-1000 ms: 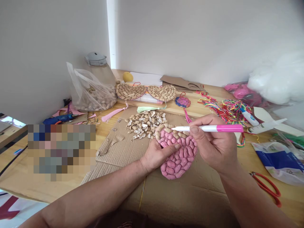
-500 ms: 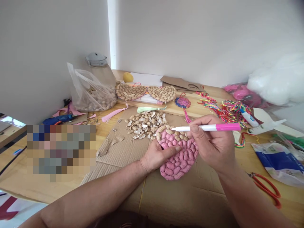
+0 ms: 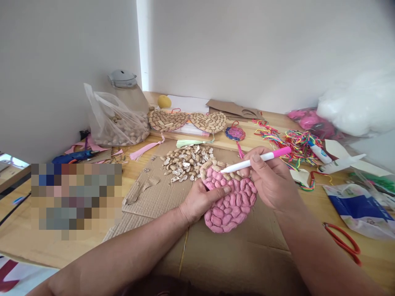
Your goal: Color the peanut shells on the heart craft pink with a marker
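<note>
A rounded panel of peanut shells (image 3: 230, 209) is tilted toward me over the cardboard (image 3: 228, 263). Most of its shells are pink, while several along the top edge keep their tan colour. My left hand (image 3: 202, 199) grips the panel's left side, thumb across the front; its other fingers are hidden behind. Between the fingers of my right hand (image 3: 270, 176) is a white marker (image 3: 247, 164) with a pink end. The marker's tip is at the upper shells, where pink meets tan. Just beyond the panel lies a pile of cracked peanut shells (image 3: 188, 162).
At the back are two peanut-shell fans (image 3: 169, 121) with tassels and a small round ornament (image 3: 235, 133). A plastic bag of peanuts (image 3: 123, 127) stands left, near a blue glue gun (image 3: 72, 157). Coloured cords (image 3: 296, 142), a glue bottle (image 3: 342, 163) and red-handled scissors (image 3: 344, 240) lie right.
The marker has tilted, its pink end rising and moving left, and its tip has dropped slightly on the panel. My left hand keeps its grip on the panel.
</note>
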`<act>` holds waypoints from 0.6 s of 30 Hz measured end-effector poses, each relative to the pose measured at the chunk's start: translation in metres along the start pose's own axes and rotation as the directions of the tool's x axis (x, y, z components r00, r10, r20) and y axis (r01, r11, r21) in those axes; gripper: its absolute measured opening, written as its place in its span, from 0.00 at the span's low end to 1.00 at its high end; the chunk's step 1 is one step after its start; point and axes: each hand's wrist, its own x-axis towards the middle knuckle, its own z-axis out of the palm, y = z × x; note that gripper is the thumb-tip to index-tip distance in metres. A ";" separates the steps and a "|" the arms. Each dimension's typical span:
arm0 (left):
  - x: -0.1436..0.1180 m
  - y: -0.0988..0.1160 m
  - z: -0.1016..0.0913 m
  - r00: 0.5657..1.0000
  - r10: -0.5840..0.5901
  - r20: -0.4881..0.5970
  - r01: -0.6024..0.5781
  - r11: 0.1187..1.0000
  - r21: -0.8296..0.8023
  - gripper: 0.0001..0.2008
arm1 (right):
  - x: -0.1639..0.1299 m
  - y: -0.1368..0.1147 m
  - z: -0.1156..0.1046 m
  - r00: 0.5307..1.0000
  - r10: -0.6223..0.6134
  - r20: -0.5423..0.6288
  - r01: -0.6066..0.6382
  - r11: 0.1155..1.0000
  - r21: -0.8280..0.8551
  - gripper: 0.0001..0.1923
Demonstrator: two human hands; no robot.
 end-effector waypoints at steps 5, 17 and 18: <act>0.002 -0.001 -0.003 0.999 -0.035 -0.002 0.035 0.999 -0.018 0.21 | 0.006 0.002 -0.001 0.989 0.090 0.114 -0.113 0.970 0.214 0.16; 0.003 0.000 -0.004 0.999 -0.041 -0.016 0.041 0.999 0.012 0.19 | 0.011 0.009 -0.004 0.952 0.211 0.222 -0.266 0.929 0.258 0.21; 0.003 -0.001 -0.005 0.999 -0.044 -0.016 0.044 0.999 0.021 0.19 | 0.011 0.009 -0.003 0.945 0.235 0.226 -0.289 0.925 0.247 0.22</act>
